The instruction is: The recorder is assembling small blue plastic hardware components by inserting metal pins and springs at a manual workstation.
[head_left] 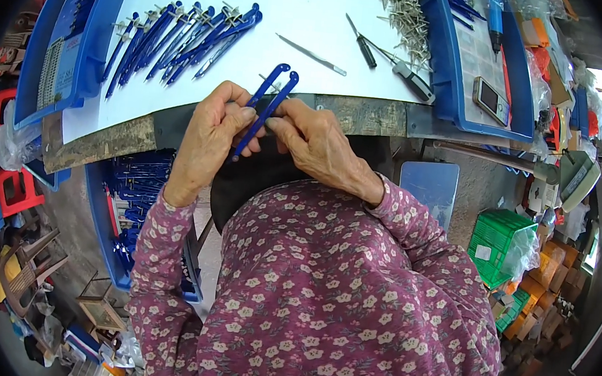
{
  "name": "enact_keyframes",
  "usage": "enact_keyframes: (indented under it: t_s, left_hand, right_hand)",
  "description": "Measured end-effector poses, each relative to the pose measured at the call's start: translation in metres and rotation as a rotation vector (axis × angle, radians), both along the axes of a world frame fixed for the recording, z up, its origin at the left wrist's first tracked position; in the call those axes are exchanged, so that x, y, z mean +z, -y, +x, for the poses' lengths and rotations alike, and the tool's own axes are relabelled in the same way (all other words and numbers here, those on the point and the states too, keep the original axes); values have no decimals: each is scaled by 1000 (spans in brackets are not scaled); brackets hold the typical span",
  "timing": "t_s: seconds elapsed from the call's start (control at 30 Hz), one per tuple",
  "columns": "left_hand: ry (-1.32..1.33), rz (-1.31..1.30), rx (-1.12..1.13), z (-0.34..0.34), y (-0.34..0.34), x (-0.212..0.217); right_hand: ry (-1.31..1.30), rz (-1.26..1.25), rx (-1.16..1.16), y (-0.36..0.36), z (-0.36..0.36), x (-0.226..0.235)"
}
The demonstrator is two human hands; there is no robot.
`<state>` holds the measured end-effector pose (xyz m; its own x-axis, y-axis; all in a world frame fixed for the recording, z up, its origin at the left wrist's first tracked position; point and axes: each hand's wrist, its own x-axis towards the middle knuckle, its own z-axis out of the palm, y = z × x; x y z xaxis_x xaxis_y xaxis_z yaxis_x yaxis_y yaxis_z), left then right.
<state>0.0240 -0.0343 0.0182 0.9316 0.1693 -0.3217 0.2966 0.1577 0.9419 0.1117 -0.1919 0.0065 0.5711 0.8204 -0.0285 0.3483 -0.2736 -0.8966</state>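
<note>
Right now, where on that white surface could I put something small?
The widest bare patch of white surface lies beyond the tweezers, between the laid-out blue pieces and the metal pile. A smaller one borders the tweezers' near side. Crowded: left with those pieces, far right with that pile.

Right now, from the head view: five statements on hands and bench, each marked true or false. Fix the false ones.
1. The left hand and right hand both hold blue rods. True.
2. The tweezers are in the right hand. False: they lie on the white worktop.
3. A small silver device with a screen lies in the right blue tray. True.
4. The metal parts are heaped beside the left tray. False: beside the right one.
5. The green crate is off the worktop. True.
</note>
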Motion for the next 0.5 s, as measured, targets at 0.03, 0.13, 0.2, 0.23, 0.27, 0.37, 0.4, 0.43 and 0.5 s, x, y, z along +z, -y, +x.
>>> enact_keyframes:
  t_s: [0.03,0.13,0.2,0.23,0.27,0.37,0.4,0.43,0.5]
  left_hand:
    - [-2,-4,5,0,-4,0]
    - [-45,81,-8,-1,-14,3]
    - [-160,205,-89,-2,-22,7]
    - [-187,221,-108,-2,-25,9]
    - [-190,217,-103,-2,-27,11]
    - [-227,328,-187,-2,-33,17]
    - [-229,325,-183,-2,-34,19]
    - [-242,374,-200,-2,-36,20]
    - [-259,419,-212,-3,-39,20]
  right_hand:
    - [-2,-4,5,1,0,0]
    - [64,-32,35,3,2,1]
    - [-12,29,20,5,5,3]
    - [22,-37,-4,5,7,10]
    - [20,-41,2,2,8,12]
    - [441,64,51,-9,16,9]
    - [438,64,56,-11,18,3]
    - [485,112,99,-14,19,-4]
    - [526,161,148,-17,19,-9]
